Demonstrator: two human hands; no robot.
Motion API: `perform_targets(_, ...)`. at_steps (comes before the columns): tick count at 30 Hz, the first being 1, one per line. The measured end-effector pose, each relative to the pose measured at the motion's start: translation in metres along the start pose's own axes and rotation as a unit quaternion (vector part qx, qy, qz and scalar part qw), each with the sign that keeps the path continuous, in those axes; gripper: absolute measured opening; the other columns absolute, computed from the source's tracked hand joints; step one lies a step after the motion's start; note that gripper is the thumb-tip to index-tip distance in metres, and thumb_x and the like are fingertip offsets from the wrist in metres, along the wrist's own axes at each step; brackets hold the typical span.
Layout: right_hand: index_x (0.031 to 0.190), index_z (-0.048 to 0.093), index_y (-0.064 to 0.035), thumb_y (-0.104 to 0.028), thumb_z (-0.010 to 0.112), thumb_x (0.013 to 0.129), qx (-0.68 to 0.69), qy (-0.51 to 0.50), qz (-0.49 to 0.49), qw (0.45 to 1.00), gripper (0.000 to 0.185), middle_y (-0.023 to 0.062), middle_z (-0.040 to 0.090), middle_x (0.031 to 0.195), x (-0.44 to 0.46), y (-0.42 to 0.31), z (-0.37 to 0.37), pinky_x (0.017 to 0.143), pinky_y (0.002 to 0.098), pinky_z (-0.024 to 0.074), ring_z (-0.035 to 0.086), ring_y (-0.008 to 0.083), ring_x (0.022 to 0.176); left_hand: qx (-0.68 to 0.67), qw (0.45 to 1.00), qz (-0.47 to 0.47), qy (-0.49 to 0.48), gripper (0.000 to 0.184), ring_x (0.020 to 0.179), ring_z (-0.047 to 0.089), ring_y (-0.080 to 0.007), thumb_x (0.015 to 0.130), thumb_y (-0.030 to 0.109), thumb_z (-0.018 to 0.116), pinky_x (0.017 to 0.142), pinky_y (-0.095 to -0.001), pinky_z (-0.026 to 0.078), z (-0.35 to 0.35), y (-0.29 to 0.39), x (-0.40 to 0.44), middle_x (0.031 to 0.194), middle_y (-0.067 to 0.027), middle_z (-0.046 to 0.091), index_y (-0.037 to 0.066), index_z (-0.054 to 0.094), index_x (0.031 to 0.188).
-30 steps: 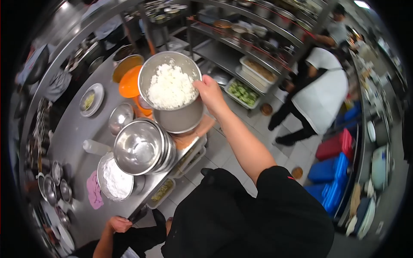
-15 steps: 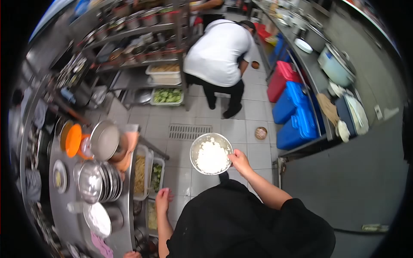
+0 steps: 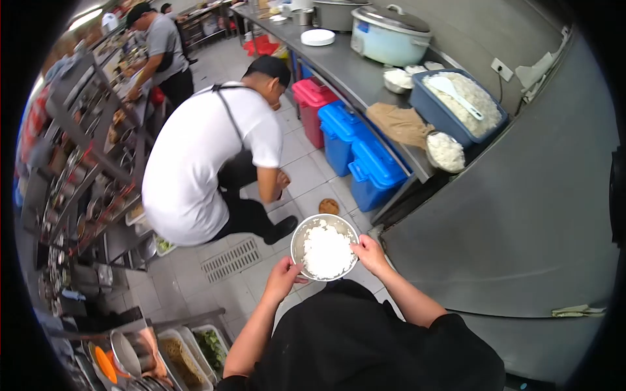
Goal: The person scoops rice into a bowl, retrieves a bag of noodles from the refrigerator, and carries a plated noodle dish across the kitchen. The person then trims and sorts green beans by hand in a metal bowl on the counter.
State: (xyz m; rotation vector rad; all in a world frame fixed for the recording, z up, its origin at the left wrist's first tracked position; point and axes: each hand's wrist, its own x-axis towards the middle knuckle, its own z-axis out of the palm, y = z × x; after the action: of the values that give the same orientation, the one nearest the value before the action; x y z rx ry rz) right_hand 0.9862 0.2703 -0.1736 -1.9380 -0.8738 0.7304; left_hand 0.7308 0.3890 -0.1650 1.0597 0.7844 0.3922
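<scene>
Bowl (image 3: 298,242) of white rice (image 3: 327,253) is hanging level or nearly so over the tiled floor, in front of the wearer's black top (image 3: 365,332). Right hand (image 3: 373,255): fingers are grasping the rim at the right side, thumb lying over the edge. Left hand (image 3: 281,280): fingers are gripping the near left side, partly hidden under the bowl.

Surroundings: a co-worker in a white shirt (image 3: 195,156) is crouching to the far left, near a floor drain (image 3: 231,259). To the far right, a metal bench (image 3: 336,62) is carrying a large lidded cooker (image 3: 386,47), a white plate stack (image 3: 317,38) and a blue-grey tub (image 3: 435,112) holding rice, with a white paddle (image 3: 456,98) lying on top. A small rice bowl (image 3: 446,153) is sitting just beside the tub, at the bench's near end. Blue bins (image 3: 375,173) are standing beneath. Near left, containers of greens (image 3: 210,348) and noodles (image 3: 179,360) are resting side by side.
</scene>
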Motion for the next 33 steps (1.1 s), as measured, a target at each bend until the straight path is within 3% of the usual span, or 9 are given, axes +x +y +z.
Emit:
perform_targets(2, 0.073, 0.052, -0.0038, -0.028, 0.063, 0.088, -0.040, 0.004, 0.012, 0.999, 0.031, 0.0068, 0.055, 0.064, 0.015, -0.001, -0.037, 0.056, 0.0342, 0.0442, 0.052, 0.0145, 0.061, 0.017, 1.000, 0.018, -0.018, 0.018, 0.075, 0.065, -0.0163, 0.095, 0.016, 0.059, 0.066, -0.0311, 0.061, 0.027, 0.022, 0.047, 0.087, -0.0080, 0.060, 0.000, 0.052, 0.091)
perform_targets(5, 0.101, 0.055, -0.0039, -0.025, 0.050, 0.102, 0.340, 0.034, 0.022, 0.940, 0.022, 0.0100, 0.064, 0.096, 0.029, 0.003, -0.076, 0.069, 0.0324, 0.0568, 0.065, 0.0188, 0.081, 0.047, 0.997, 0.052, -0.040, 0.015, 0.071, 0.064, -0.0166, 0.093, 0.011, 0.057, 0.065, -0.0312, 0.060, 0.062, 0.055, 0.110, 0.084, -0.0084, 0.060, -0.003, 0.052, 0.089)
perform_targets(9, 0.105, 0.052, -0.0042, -0.021, 0.049, 0.101, 0.399, 0.128, 0.036, 0.907, 0.017, 0.0154, 0.065, 0.108, 0.018, 0.001, -0.117, 0.066, 0.0346, 0.0564, 0.067, 0.0245, 0.084, 0.017, 0.993, 0.094, -0.073, 0.015, 0.069, 0.066, -0.0193, 0.092, 0.012, 0.054, 0.062, -0.0311, 0.060, 0.116, 0.111, 0.208, 0.083, -0.0110, 0.061, -0.003, 0.053, 0.090)
perform_targets(18, 0.102, 0.052, -0.0053, -0.025, 0.052, 0.098, 0.320, 0.328, 0.299, 0.837, 0.020, 0.0155, 0.067, 0.094, -0.051, 0.188, -0.079, 0.057, 0.0356, 0.0554, 0.067, 0.0246, 0.071, -0.009, 0.987, 0.090, -0.132, 0.015, 0.075, 0.070, -0.0266, 0.093, 0.013, 0.054, 0.060, -0.0332, 0.060, 0.213, 0.223, 0.428, 0.088, -0.0166, 0.064, -0.001, 0.048, 0.092)
perform_targets(20, 0.101, 0.053, -0.0061, -0.031, 0.051, 0.099, 0.316, 0.323, 0.391, 0.802, 0.025, 0.0138, 0.067, 0.093, -0.075, 0.224, -0.050, 0.056, 0.0351, 0.0545, 0.067, 0.0249, 0.072, 0.004, 0.987, 0.066, -0.148, 0.017, 0.077, 0.070, -0.0271, 0.093, 0.014, 0.056, 0.059, -0.0334, 0.060, 0.227, 0.223, 0.470, 0.089, -0.0169, 0.064, -0.001, 0.049, 0.092)
perform_targets(22, 0.098, 0.052, -0.0083, -0.036, 0.054, 0.094, 0.065, 0.214, 0.320, 0.921, 0.028, 0.0094, 0.064, 0.085, -0.123, 0.297, -0.008, 0.051, 0.0348, 0.0533, 0.066, 0.0222, 0.066, 0.051, 0.977, 0.021, -0.208, 0.026, 0.084, 0.070, -0.0295, 0.094, 0.019, 0.058, 0.063, -0.0344, 0.061, 0.240, 0.214, 0.510, 0.101, -0.0186, 0.063, -0.005, 0.051, 0.103)
perform_targets(23, 0.098, 0.052, -0.0085, -0.037, 0.054, 0.094, -0.018, 0.163, 0.318, 0.934, 0.028, 0.0092, 0.064, 0.085, -0.136, 0.303, 0.000, 0.050, 0.0346, 0.0529, 0.066, 0.0220, 0.065, 0.065, 0.974, 0.008, -0.215, 0.033, 0.089, 0.070, -0.0299, 0.094, 0.023, 0.061, 0.067, -0.0363, 0.061, 0.242, 0.207, 0.528, 0.110, -0.0176, 0.061, -0.004, 0.052, 0.110)
perform_targets(27, 0.098, 0.053, -0.0091, -0.039, 0.053, 0.094, 0.035, 0.089, 0.458, 0.884, 0.030, 0.0084, 0.063, 0.084, -0.136, 0.292, -0.001, 0.049, 0.0339, 0.0511, 0.065, 0.0213, 0.064, 0.050, 0.962, -0.003, -0.270, 0.046, 0.096, 0.068, -0.0273, 0.094, 0.030, 0.062, 0.076, -0.0393, 0.059, 0.239, 0.209, 0.501, 0.115, -0.0108, 0.061, -0.001, 0.050, 0.127)
perform_targets(33, 0.097, 0.054, -0.0099, -0.043, 0.053, 0.094, 0.045, 0.014, 0.452, 0.891, 0.033, 0.0073, 0.062, 0.083, -0.061, 0.316, -0.070, 0.046, 0.0327, 0.0485, 0.064, 0.0202, 0.063, 0.170, 0.938, -0.039, -0.301, 0.046, 0.086, 0.068, -0.0203, 0.094, 0.038, 0.061, 0.066, -0.0339, 0.057, 0.133, 0.083, 0.454, 0.114, -0.0082, 0.062, 0.006, 0.054, 0.126)
